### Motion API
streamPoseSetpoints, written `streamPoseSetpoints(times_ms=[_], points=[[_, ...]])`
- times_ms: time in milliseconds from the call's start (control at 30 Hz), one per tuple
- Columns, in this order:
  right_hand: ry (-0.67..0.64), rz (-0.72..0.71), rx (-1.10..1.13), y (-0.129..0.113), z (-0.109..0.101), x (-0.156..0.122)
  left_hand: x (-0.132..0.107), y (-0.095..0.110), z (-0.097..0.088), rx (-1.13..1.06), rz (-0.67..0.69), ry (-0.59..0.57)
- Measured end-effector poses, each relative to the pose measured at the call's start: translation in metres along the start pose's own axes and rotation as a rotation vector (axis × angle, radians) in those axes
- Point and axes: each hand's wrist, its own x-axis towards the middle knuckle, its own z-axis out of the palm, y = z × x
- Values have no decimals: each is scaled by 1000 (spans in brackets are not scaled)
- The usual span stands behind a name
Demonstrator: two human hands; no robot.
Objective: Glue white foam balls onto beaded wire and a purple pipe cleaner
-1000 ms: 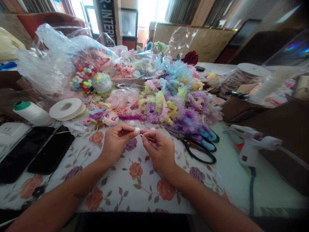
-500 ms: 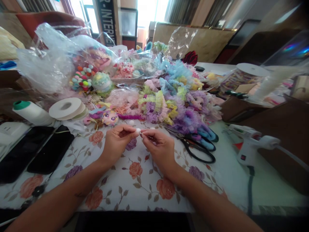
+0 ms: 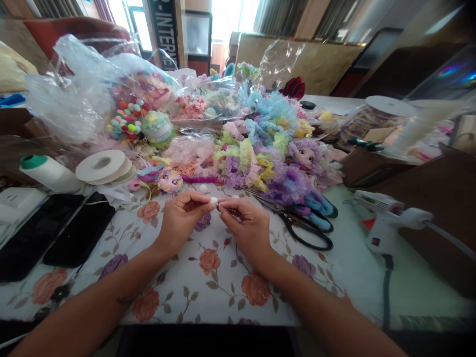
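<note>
Between the thumb and forefinger of my left hand (image 3: 177,220) is a small white ball (image 3: 213,201), soft-looking like a pom-pom. My right hand (image 3: 247,225) is closed in a pinch right beside the ball, its fingertips at the ball's right side. Whatever those right fingers hold is too small and hidden to make out. Another small white ball (image 3: 203,189) lies on the flowered cloth (image 3: 189,297) just beyond my hands. Black-handled scissors (image 3: 307,230) rest to the right of my right hand.
Frilly pastel fabric pieces (image 3: 241,161) and doll heads (image 3: 170,180) are heaped behind my hands. On the left lie a ribbon spool (image 3: 101,167), a thread cone (image 3: 50,173) and two dark phones (image 3: 80,230). A white glue gun (image 3: 385,218) with a cord stands at right.
Almost nothing differs. Both hands keep their pinch around the white ball, and the view has shifted very slightly.
</note>
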Motion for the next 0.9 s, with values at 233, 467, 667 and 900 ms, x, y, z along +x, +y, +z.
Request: streamPoseSetpoints(times_ms=[233,467,667,900], points=[[-4,-31,-20,2,-2,0,-1,1,0,-5,12,-4],[-11,-46,-38,4,-1,0,0,-1,1,-2,21,-5],[-21,-48,-45,4,-1,0,-1,0,1,20,24,-19],[-27,-73,-54,2,-1,2,1,3,-3,23,-66,-86]])
